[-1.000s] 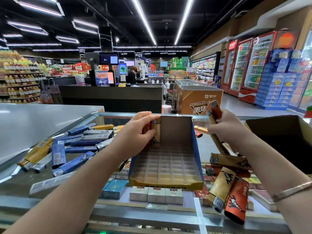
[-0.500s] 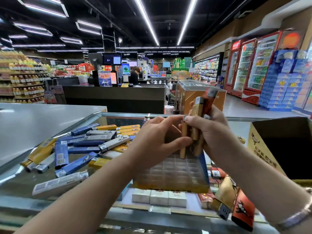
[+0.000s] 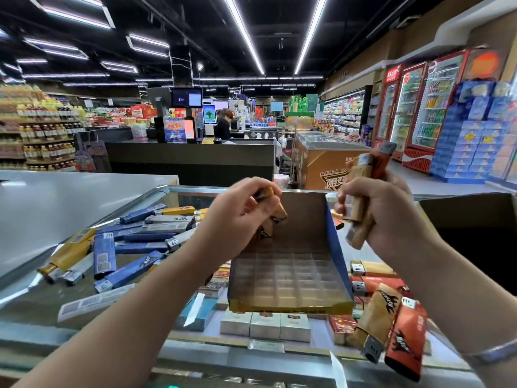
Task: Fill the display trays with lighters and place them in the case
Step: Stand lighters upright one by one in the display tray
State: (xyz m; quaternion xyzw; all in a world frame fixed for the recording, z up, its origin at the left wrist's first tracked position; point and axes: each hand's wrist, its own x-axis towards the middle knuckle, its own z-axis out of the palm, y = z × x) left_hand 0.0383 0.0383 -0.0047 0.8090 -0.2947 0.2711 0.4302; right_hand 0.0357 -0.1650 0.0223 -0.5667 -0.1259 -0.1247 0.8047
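A cardboard display tray (image 3: 333, 242) with blue sides and a clear slotted insert stands on the glass case (image 3: 33, 306) in front of me. My left hand (image 3: 240, 217) grips a tan lighter (image 3: 275, 217) at the tray's back left corner. My right hand (image 3: 383, 217) holds a bundle of lighters (image 3: 363, 175), tan and red, beside the tray's right wall. Several blue and yellow lighters (image 3: 128, 245) lie loose on the glass to the left. More tan and red lighters (image 3: 391, 317) lie to the right.
An open brown carton (image 3: 470, 228) stands at the right. Cigarette packs (image 3: 265, 326) show under the glass below the tray. A white counter (image 3: 70, 197) lies to the left. Beyond are a checkout desk (image 3: 190, 161), a chest freezer (image 3: 324, 161) and drink fridges (image 3: 419, 113).
The hands met above the tray, then parted. My left hand now holds a tan lighter at the tray's back left, and my right hand has moved right with the rest of the bundle.
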